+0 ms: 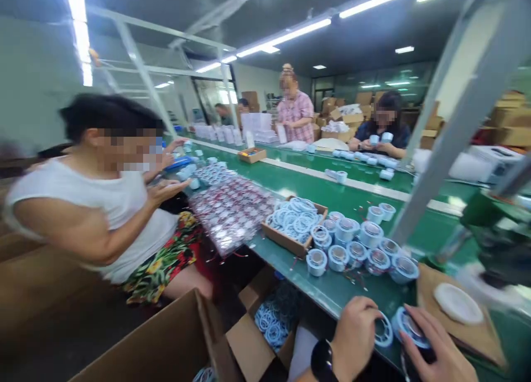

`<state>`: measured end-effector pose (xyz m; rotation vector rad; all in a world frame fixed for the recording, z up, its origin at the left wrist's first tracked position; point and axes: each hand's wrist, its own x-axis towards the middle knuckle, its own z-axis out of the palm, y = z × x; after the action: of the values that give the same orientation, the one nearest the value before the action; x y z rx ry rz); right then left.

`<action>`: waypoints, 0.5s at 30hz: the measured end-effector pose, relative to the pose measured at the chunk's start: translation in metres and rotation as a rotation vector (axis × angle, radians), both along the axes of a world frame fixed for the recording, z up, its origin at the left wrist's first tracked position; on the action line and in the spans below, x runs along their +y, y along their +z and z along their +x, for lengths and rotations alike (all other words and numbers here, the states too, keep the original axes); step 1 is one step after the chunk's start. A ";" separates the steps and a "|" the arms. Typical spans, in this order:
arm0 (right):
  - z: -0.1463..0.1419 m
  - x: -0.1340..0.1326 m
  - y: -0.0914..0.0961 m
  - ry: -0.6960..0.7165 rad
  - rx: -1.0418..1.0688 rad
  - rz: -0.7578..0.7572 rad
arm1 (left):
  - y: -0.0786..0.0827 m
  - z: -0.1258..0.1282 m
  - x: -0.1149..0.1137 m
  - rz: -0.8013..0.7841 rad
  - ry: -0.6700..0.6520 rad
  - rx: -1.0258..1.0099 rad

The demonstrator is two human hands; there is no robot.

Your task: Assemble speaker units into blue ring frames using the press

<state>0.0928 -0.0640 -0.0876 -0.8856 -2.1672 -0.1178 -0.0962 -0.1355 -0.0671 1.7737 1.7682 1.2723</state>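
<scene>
Low on the right, just off the bench edge, my left hand [355,333] pinches a light blue plastic ring [385,333] between thumb and fingers. A dark band circles that wrist. Beside it, my right hand [442,346] is wrapped round a light blue round housing [401,319] with a dark centre. Ring and housing are close together but apart. Past my hands stand several similar blue housings [357,252] with grey round centres, some stacked, with thin wires among them. A cardboard tray [286,242] holds a heap of loose blue rings [296,218].
A brown board [468,337] with a white disc [458,303] lies at right. A grey post [450,116] rises from the green bench [274,185]. Open cartons [249,343] stand below. A co-worker [103,205] sits at left by bagged wired parts [232,207]; others work across.
</scene>
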 end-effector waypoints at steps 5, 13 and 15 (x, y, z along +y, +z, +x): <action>0.000 -0.033 0.021 -0.007 0.035 -0.113 | 0.003 -0.013 -0.004 -0.078 -0.118 0.031; 0.003 -0.039 0.023 -0.013 0.126 -0.207 | 0.008 -0.030 -0.011 -0.151 -0.197 0.254; -0.001 -0.043 0.020 -0.012 0.146 -0.176 | 0.004 -0.028 -0.010 -0.119 -0.112 0.380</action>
<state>0.0913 -0.1065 -0.0672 -0.9749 -2.0587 0.1298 -0.1239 -0.1454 -0.0636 2.1158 1.8564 0.8060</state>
